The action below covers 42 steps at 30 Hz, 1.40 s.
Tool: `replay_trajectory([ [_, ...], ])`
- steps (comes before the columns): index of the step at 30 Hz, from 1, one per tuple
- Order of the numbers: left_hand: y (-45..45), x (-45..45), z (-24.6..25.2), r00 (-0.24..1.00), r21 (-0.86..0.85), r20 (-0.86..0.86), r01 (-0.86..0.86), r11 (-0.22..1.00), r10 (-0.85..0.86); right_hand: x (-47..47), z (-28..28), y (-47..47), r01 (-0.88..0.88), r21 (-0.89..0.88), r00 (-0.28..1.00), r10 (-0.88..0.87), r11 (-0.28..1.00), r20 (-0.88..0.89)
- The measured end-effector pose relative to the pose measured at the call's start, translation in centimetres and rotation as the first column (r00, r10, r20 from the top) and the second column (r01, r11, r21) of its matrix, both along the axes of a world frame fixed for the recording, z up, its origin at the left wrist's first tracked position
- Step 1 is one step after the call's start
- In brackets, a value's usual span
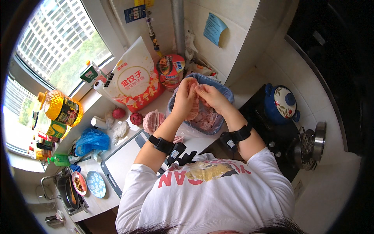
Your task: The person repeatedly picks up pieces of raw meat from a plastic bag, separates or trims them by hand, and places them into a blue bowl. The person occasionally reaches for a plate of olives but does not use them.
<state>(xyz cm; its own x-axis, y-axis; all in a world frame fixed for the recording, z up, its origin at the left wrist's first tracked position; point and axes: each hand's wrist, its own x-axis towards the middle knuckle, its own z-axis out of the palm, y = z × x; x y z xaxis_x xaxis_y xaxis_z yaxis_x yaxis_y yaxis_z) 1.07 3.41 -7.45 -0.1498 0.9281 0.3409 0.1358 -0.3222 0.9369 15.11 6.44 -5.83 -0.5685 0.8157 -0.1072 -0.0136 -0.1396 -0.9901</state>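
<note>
My left hand [184, 95] grips a pink citrus segment [193, 109], likely pomelo, above a bin [228, 91] lined with a plastic bag. The fingers of my right hand [214, 95] pinch the upper part of the same segment, close to my left fingertips. Pale pink peelings [207, 121] lie inside the bin below. On the counter left of my left forearm rests a peeled pink citrus fruit [153, 120], with a smaller pink piece [178, 139] partly hidden by that arm.
Left are two purple-red round fruits or onions [119, 113], a blue plastic bag [93, 142], a cutting board [122, 161] and a sink [65, 190]. A flour bag [131, 79] and an instant-noodle tub [171, 70] stand behind. At right, a blue lidded pot [280, 103] sits on the stove.
</note>
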Motion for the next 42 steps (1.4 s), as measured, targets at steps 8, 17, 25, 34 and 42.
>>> replay_trajectory([
  [8, 0.0, 0.1, 0.0, 0.922, -0.112, 0.337, 0.243, 0.963, -0.193, 0.0, 0.0, 0.9, 0.047, 0.371, 0.992, -0.088, 0.927, 0.095],
  [17, -0.2, 1.7, 0.1, 0.784, -0.189, 0.602, 0.322, 0.928, -0.15, -0.1, -0.8, -1.2, 0.237, 0.731, 0.941, -0.338, 0.64, -0.009],
  [25, 2.0, -1.9, -0.3, 0.643, -0.372, 0.763, 0.361, 0.855, 0.061, 1.8, -1.0, -2.0, 0.252, 0.795, 0.905, -0.425, 0.551, 0.007],
  [34, 2.1, -0.8, -1.0, 0.588, -0.346, 0.802, 0.311, 0.885, 0.107, 1.8, -3.0, -0.8, 0.044, 0.484, 0.916, -0.228, 0.874, 0.33],
  [42, 0.7, -0.4, 0.9, 0.633, -0.1, 0.674, 0.591, 0.801, -0.382, 1.7, -2.7, -1.1, 0.148, 0.034, 0.981, -0.142, 0.988, -0.134],
])
